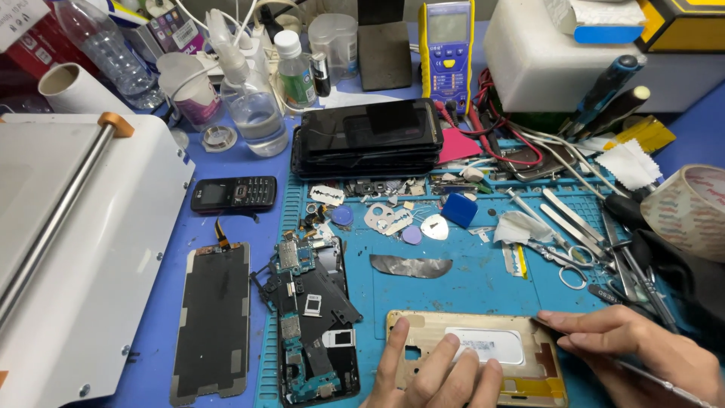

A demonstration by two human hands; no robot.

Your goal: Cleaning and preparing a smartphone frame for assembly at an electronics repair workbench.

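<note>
Gold phone frame (pixel 521 341) lies flat under my two hands on the blue mat (pixel 468 291) of the worktop. My left hand (pixel 434 378) presses down on it with fingers spread, gripping nothing. My right hand (pixel 642 351) touches its right edge, fingers pinched on a thin metal tool (pixel 664 384). Left of my left hand I see an opened phone (pixel 313 317); beyond my right lie tweezers (pixel 566 219).

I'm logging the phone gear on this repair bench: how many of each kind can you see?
Stack of black smartphones: 1
Keypad phone: 1
Detached screen panel: 1
Opened phone with bare circuit boards: 1
Gold phone frame, under the left hand, right hand at its edge: 1
Total: 5
</note>
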